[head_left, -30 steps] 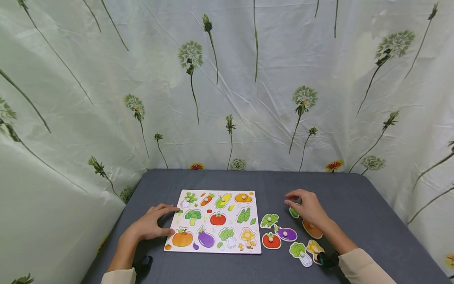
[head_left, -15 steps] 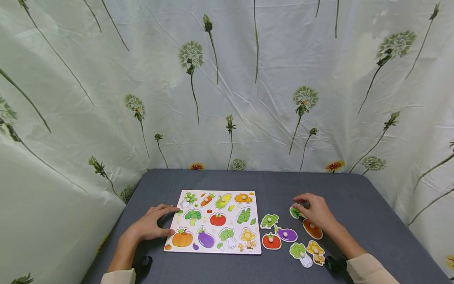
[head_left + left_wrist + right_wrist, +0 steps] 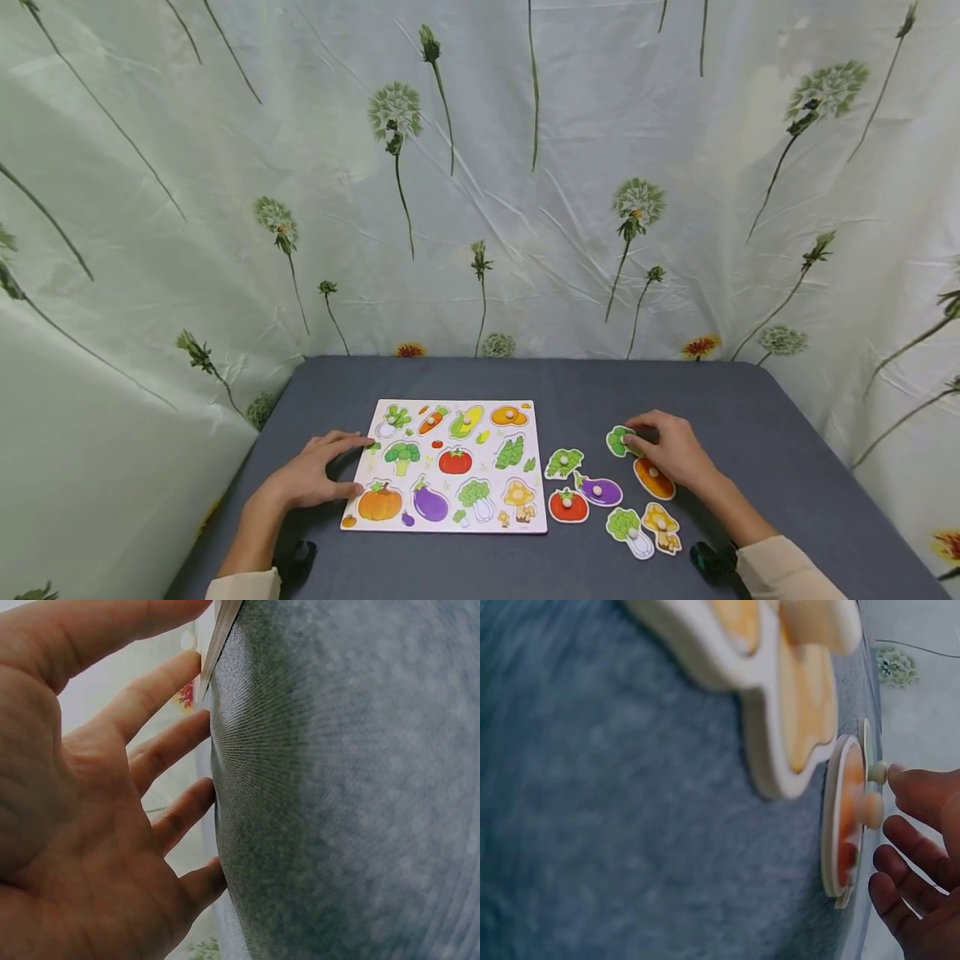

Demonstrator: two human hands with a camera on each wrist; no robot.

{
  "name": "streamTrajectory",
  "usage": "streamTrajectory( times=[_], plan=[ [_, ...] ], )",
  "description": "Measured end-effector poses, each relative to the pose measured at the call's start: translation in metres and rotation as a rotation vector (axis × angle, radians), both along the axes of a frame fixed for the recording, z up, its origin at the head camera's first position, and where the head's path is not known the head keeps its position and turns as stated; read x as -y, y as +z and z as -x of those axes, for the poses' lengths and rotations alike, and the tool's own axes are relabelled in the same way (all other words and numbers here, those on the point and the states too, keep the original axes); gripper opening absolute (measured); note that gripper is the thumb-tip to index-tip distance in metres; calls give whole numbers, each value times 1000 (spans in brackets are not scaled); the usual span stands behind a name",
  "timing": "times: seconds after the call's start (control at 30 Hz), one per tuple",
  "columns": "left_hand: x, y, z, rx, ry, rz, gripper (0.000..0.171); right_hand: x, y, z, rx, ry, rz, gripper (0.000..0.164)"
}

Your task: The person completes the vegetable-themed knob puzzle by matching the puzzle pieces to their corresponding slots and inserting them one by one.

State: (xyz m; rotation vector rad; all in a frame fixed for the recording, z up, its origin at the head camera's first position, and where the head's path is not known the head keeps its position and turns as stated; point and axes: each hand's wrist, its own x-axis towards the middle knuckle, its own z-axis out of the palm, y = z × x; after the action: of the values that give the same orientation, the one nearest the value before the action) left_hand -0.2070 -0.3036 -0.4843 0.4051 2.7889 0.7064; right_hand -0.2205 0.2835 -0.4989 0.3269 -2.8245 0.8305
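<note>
My left hand (image 3: 312,473) rests at the left edge of a white vegetable puzzle board (image 3: 480,433), fingers spread, thumb and fingertips touching the rim. In the left wrist view, the spread palm (image 3: 97,810) grips nothing. Over at the right, my right hand (image 3: 671,450) pinches the knob of a broccoli puzzle piece (image 3: 617,440), which lies on the table. The right wrist view has the thumb at that pale knob (image 3: 877,772); the index finger is hidden behind it. Just in front lies an orange-brown pumpkin-like piece (image 3: 654,479), close beneath the other curled fingers.
Loose knobbed pieces lie right of the board: a leafy green piece (image 3: 563,463), an eggplant (image 3: 600,490), a tomato (image 3: 567,506), a bok choy (image 3: 630,533) and a mushroom (image 3: 662,527). A dandelion-print curtain (image 3: 480,183) hangs behind the dark grey table (image 3: 435,379).
My right hand has moved right and down onto the broccoli piece, its thumb and finger coming to the knob. The left hand keeps its place at the board. The head view has shifted slightly.
</note>
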Motion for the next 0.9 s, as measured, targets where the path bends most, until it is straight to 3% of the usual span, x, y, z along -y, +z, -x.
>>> streamTrajectory(
  times=[0.23,0.67,0.9],
  plan=[
    [2,-1,1,-2,-10,-3,75,-3,-4,-1,43,-2,35,22],
    [0,1,0,3,-4,1,74,-5,-8,0,46,95,61,16],
    [0,0,1,17,6,13,74,-4,-10,1,61,73,66,13]
  ],
)
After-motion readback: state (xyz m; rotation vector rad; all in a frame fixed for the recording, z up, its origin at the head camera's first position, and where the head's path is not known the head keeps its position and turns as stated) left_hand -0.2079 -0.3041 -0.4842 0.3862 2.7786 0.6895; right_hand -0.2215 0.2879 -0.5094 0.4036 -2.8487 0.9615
